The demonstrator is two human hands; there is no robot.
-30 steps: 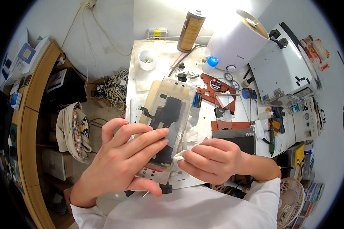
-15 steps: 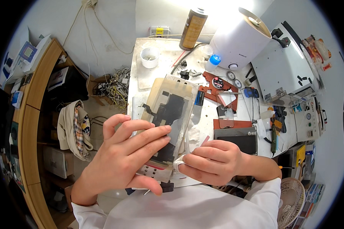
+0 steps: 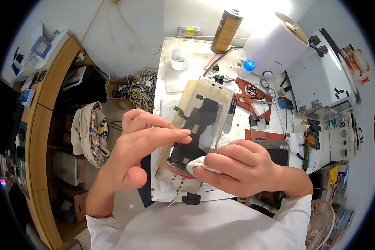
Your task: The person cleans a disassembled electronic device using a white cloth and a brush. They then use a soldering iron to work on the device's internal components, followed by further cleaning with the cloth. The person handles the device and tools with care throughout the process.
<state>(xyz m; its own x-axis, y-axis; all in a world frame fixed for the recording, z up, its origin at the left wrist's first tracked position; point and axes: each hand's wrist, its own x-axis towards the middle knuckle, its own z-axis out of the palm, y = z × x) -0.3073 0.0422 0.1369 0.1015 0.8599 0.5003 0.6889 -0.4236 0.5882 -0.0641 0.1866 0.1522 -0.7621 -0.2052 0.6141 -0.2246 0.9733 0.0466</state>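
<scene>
A flat dark phone-sized panel [image 3: 204, 114] with a ribbon cable at its left side lies in a yellowish translucent holder [image 3: 190, 91] near the bench's front. My left hand [image 3: 131, 152] is open over the holder's left side. Its fingertips rest on or just above the panel's middle; I cannot tell which. In my right hand [image 3: 246, 168] a folded white wipe [image 3: 199, 165] is pinched, wrapped about the fingertips. The wipe meets the panel's lower right end, close to a red strip. A black knob [image 3: 191, 199] sits below the holder.
Beyond the holder stand a white cup [image 3: 179, 59], a tall spray can [image 3: 227, 31], a blue-capped bottle [image 3: 248, 68] and a white humidifier-like appliance [image 3: 275, 43]. A clear rectangular frame [image 3: 257, 120], a red-brown plate [image 3: 241, 89] and several hand tools lie to the right.
The wipe in my right hand has moved from beside the holder onto the panel's lower end. My left hand's thumb has drawn back from the holder's lower edge. The whole view has shifted.
</scene>
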